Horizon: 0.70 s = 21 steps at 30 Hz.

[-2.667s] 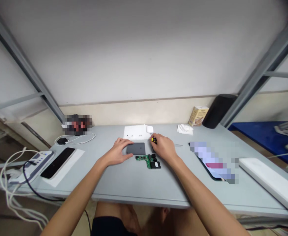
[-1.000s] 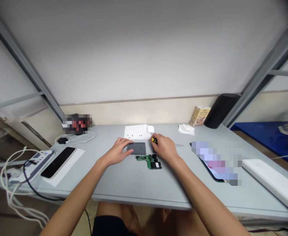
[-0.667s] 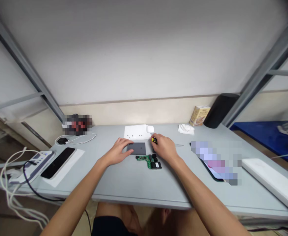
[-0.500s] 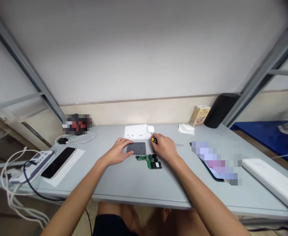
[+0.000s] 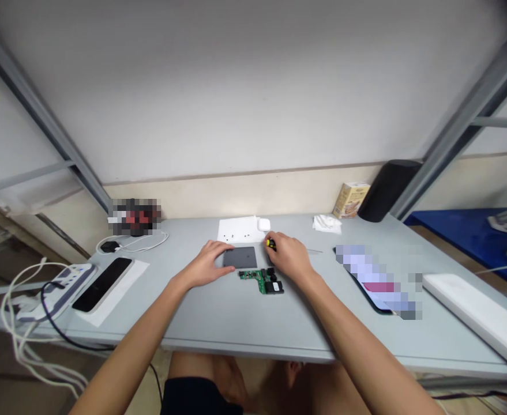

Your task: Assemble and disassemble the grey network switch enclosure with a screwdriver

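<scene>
My left hand (image 5: 207, 263) grips the left end of a dark grey flat rectangular panel (image 5: 241, 257), with fingers at its far corner and the thumb along its near edge. Just nearer to me lies a green circuit board (image 5: 262, 279) with black parts on it. My right hand (image 5: 290, 253) is closed around a screwdriver with a yellow and black handle (image 5: 271, 243). A thin metal shaft pokes out past the right side of that hand. Behind the panel, several tiny dark screws are scattered on a white paper sheet (image 5: 240, 228).
A white rounded case (image 5: 264, 224) sits on the paper's right corner. To the left are a phone (image 5: 104, 283) and a power strip (image 5: 60, 291) with cables. A crumpled tissue (image 5: 327, 223), a small box (image 5: 350, 200) and a black cylinder (image 5: 387, 190) stand at back right.
The whole view has shifted slightly. Both hands keep nearly the same positions on the panel and the screwdriver.
</scene>
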### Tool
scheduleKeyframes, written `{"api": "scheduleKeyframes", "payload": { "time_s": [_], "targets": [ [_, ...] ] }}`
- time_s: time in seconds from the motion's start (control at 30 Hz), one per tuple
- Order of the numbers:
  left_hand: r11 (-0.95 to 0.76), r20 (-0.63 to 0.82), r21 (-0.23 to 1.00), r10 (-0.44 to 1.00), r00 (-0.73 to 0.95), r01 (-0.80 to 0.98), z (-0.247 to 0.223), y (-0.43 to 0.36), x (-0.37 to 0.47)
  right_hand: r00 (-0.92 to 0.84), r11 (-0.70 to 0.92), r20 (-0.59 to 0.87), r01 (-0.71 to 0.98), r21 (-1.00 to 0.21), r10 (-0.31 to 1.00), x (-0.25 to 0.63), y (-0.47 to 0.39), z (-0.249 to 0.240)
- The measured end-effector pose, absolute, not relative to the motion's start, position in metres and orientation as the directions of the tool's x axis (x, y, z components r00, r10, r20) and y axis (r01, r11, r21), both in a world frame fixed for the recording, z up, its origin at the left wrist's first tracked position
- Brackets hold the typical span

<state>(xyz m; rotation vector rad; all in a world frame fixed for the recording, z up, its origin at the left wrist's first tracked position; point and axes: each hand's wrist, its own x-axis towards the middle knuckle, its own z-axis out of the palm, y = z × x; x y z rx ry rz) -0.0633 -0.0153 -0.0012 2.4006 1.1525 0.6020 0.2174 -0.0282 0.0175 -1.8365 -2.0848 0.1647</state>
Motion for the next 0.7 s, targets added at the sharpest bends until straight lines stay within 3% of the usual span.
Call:
{"api": "scheduleKeyframes", "payload": {
  "time_s": [0.3, 0.5, 0.7],
  "targets": [
    [-0.574, 0.213, 0.544, 0.800, 0.560, 0.612, -0.002, -0.014, -0.063, -0.110, 0.169, 0.187, 0.928, -0.332, 0.976, 0.222, -0.026, 0.016],
    [-0.584, 0.221, 0.545, 0.792, 0.569, 0.601, 0.003, -0.016, -0.062, -0.048, 0.193, 0.371, 0.910, -0.366, 0.927, 0.222, -0.038, 0.024],
    [-0.587, 0.221, 0.545, 0.789, 0.573, 0.598, 0.003, -0.016, -0.065, -0.375, 0.455, 0.286, 0.835, -0.310, 0.882, 0.227, -0.088, 0.026]
  ]
}}
